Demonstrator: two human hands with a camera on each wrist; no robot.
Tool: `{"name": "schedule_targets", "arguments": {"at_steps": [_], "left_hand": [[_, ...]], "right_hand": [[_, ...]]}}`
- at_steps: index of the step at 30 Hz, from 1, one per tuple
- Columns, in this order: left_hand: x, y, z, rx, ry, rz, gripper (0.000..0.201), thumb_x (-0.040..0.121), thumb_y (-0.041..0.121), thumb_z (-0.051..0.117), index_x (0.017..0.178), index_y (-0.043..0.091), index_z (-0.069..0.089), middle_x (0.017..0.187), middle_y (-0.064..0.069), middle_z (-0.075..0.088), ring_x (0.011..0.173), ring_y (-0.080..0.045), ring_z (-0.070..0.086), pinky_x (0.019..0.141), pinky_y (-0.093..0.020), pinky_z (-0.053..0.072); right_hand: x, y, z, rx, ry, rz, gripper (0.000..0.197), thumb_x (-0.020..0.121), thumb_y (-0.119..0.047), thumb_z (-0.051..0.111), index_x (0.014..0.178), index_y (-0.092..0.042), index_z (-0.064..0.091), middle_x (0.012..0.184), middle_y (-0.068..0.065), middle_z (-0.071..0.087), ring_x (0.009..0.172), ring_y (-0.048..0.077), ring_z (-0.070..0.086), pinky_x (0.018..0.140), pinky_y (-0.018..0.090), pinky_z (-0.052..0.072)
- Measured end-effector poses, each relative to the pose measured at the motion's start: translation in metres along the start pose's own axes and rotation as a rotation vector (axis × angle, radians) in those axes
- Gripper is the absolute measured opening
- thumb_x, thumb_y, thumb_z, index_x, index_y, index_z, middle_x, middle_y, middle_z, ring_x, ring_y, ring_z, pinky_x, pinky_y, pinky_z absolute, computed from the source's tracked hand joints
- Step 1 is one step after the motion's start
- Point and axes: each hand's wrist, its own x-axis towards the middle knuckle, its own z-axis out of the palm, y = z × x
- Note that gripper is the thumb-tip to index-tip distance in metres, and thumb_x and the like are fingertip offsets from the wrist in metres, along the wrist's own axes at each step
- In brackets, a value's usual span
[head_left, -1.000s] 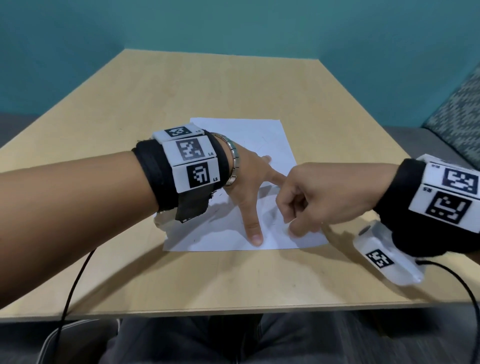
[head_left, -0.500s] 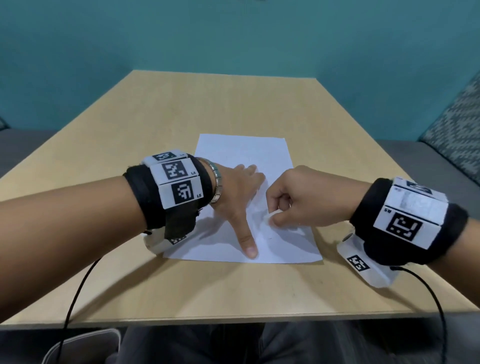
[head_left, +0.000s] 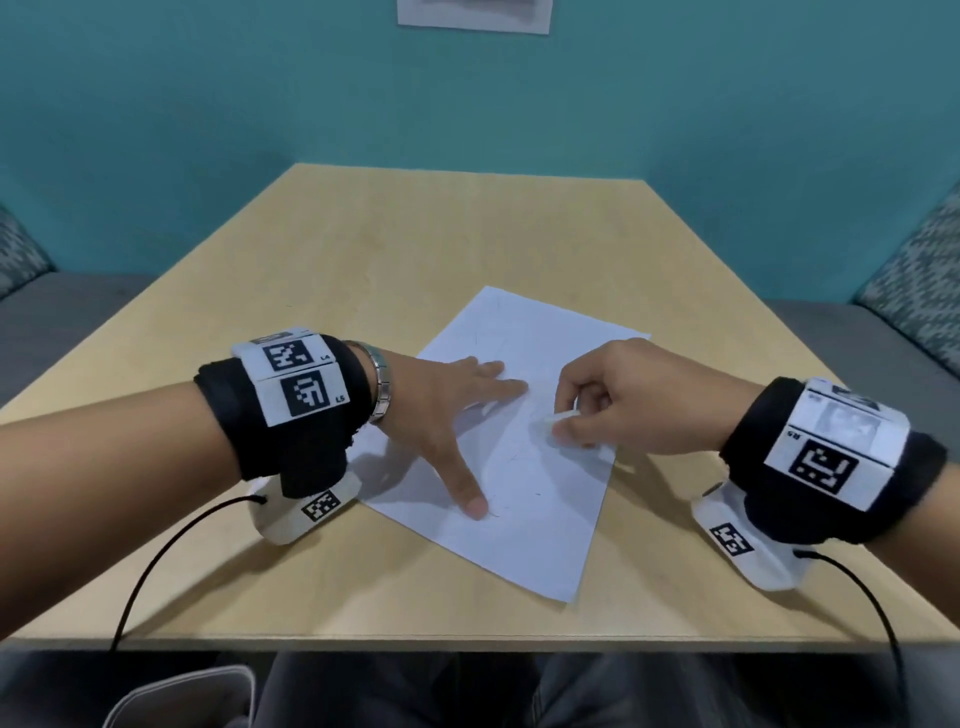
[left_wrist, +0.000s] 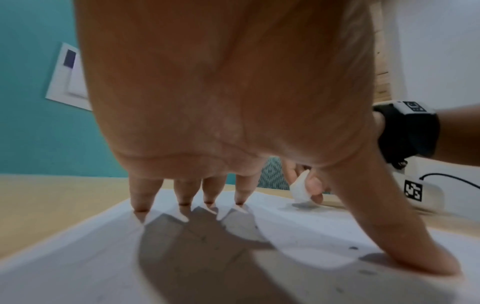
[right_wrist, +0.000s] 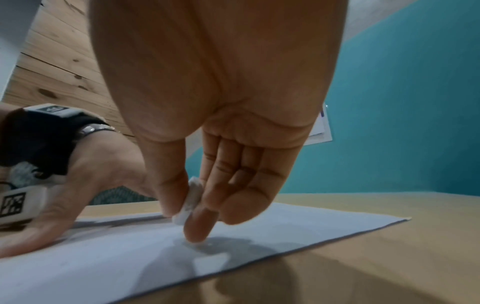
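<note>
Small white eraser (head_left: 551, 422), I think. It's mostly buried in the right hand (head_left: 623, 395), whose grip pinches it between thumb and fingers, lower end down on the paper (head_left: 519, 530) at mid-frame. In the right wrist view its long axis stands steep. The left hand (head_left: 447, 410) has its grip released, fingers spread flat, pressing the paper. The paper lies skewed on the desk (head_left: 363, 249), long axis running upper right to lower left.

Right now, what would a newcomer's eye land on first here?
The two hands at mid-table: the left hand lies flat, fingers spread, on a white sheet of paper set askew on the light wooden table. Beside it, the right hand pinches a small white eraser down against the same sheet. Black wrist straps with black-and-white square marker tags ring both wrists.
</note>
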Motion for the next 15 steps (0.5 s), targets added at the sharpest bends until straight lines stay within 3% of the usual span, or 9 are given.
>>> {"name": "schedule_targets", "arguments": {"at_steps": [2,5,9,13,15], "left_hand": [[0.001,0.0,-0.001,0.003,-0.008,-0.003,0.134,0.043,0.081,0.077,0.143,0.063,-0.01,0.157,0.026,-0.018,0.144,0.002,-0.018,0.12,-0.049,0.005],[0.0,0.004,-0.003,0.035,-0.012,-0.014,0.132,0.044,0.078,0.079,0.142,0.064,-0.009,0.157,0.025,-0.02,0.144,-0.001,-0.02,0.119,-0.051,0.005],[-0.002,0.007,-0.002,0.024,0.013,0.02,0.109,0.041,0.077,0.081,0.127,0.078,0.014,0.156,0.03,-0.011,0.147,-0.002,-0.01,0.119,-0.05,0.012],[-0.002,0.009,-0.003,0.074,-0.005,-0.039,0.127,0.047,0.074,0.081,0.141,0.066,-0.004,0.157,0.024,-0.018,0.146,-0.003,-0.013,0.119,-0.05,0.01],[0.0,0.008,-0.003,0.064,0.001,-0.032,0.127,0.043,0.076,0.081,0.142,0.066,0.003,0.157,0.028,-0.015,0.146,-0.002,-0.011,0.119,-0.05,0.012]], "right_hand": [[0.006,-0.005,0.004,-0.05,-0.008,-0.002,0.015,0.086,-0.029,0.074,0.079,-0.018,0.068,0.064,-0.007,0.072,0.051,0.001,0.052,0.049,0.013,0.039],[0.016,-0.015,0.005,-0.132,0.021,-0.014,0.019,0.085,-0.026,0.074,0.07,-0.02,0.063,0.064,-0.006,0.068,0.058,0.004,0.053,0.054,0.022,0.041],[0.018,-0.032,0.012,-0.145,-0.122,-0.093,0.018,0.081,-0.023,0.075,0.068,-0.018,0.064,0.057,-0.006,0.066,0.054,0.002,0.054,0.057,0.024,0.047],[0.027,-0.03,0.002,-0.243,-0.018,-0.078,0.027,0.083,-0.021,0.073,0.061,-0.023,0.057,0.052,-0.01,0.053,0.051,0.003,0.049,0.05,0.018,0.036],[0.024,-0.032,0.007,-0.202,-0.04,-0.096,0.025,0.083,-0.02,0.073,0.063,-0.022,0.058,0.054,-0.009,0.056,0.053,0.002,0.052,0.05,0.016,0.036]]}}
